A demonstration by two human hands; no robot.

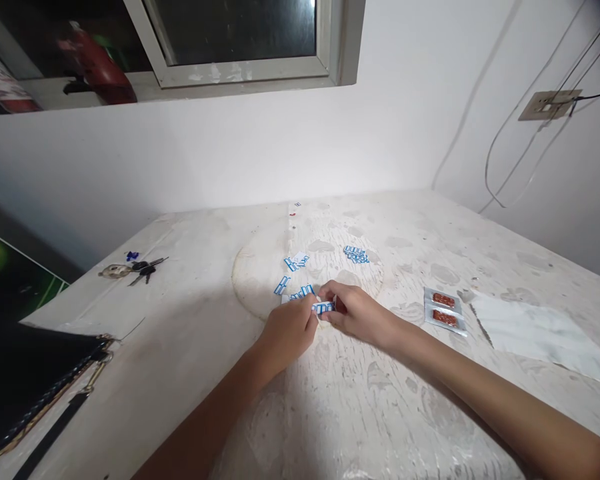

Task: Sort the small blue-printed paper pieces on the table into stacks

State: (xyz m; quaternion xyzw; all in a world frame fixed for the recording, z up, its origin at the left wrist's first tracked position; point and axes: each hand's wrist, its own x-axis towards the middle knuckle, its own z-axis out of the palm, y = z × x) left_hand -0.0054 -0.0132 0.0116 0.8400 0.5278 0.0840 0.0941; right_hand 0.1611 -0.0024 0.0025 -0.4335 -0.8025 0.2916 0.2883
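We've got a small flat blue-and-white strip (324, 308) btwn our hands over the pale patterned table (360, 413): left hand (290, 327) curled nearly closed on one end, right hand (354, 308) pinching the other w/ thumb + fingers. Similar blue-and-white pieces (291, 265) lie just beyond, w/ a cluster of more (356, 254) to the right.

a plain white wall (280, 153) rises behind the table (195, 257), whose pale patterned cover looks glossy at the near edge. far left, a grey-framed window (240, 33) shows dark glass above a ledge (190, 95). far right, thin cables (487, 163) hang by a beige wall socket (535, 107). light brightens the wall's middle.
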